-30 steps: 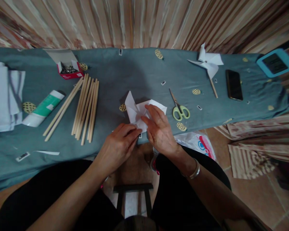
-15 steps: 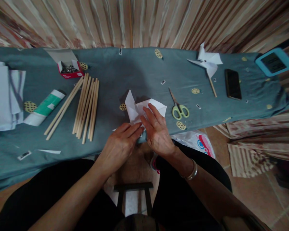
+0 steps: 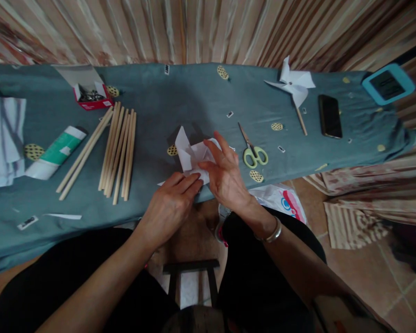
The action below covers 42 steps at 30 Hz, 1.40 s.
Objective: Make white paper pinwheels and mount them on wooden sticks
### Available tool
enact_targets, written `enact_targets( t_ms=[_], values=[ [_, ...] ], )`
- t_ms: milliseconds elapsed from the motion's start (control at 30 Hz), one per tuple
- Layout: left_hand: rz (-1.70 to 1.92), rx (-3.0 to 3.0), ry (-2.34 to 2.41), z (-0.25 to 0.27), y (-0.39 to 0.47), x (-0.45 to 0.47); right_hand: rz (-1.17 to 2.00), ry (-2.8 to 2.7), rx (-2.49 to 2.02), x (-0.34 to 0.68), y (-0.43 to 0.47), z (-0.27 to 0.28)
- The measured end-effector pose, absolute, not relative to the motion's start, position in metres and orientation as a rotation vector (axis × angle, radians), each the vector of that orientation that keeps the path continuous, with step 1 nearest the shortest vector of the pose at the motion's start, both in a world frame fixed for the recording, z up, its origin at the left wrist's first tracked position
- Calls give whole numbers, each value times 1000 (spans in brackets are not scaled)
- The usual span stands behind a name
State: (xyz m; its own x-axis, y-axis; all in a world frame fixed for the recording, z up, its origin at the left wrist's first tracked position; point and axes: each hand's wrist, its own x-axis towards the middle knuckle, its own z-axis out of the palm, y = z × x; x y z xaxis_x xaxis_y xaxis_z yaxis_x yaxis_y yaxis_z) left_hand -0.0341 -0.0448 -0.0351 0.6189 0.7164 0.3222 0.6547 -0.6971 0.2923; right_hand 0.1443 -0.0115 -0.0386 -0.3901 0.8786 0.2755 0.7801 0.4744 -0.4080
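Observation:
A white paper pinwheel with folded blades is at the table's front edge, between my two hands. The fingers of my left hand are together, holding its near side down. Over its right side is my right hand, thumb and fingers spread apart; the thumb tip is at the paper's centre. My fingers hide part of the right blade. To the right lie scissors with green handles. A finished pinwheel on a stick rests further back at the right.
At left are wooden sticks, a red box of small metal pieces, a green and white packet and white paper sheets. A phone and a blue digital clock lie at right. A plastic bag is below the edge.
My right hand's fingers have lifted and spread from lying on the paper. My left hand keeps its hold on the near side. The whole view has shifted slightly.

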Motion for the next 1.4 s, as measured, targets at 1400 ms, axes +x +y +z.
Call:
enact_targets(
  t_ms=[1400],
  values=[
    [652, 2738, 1225, -38, -36, -57, 456, -1986, -1539, 180, 16, -23]
  ],
)
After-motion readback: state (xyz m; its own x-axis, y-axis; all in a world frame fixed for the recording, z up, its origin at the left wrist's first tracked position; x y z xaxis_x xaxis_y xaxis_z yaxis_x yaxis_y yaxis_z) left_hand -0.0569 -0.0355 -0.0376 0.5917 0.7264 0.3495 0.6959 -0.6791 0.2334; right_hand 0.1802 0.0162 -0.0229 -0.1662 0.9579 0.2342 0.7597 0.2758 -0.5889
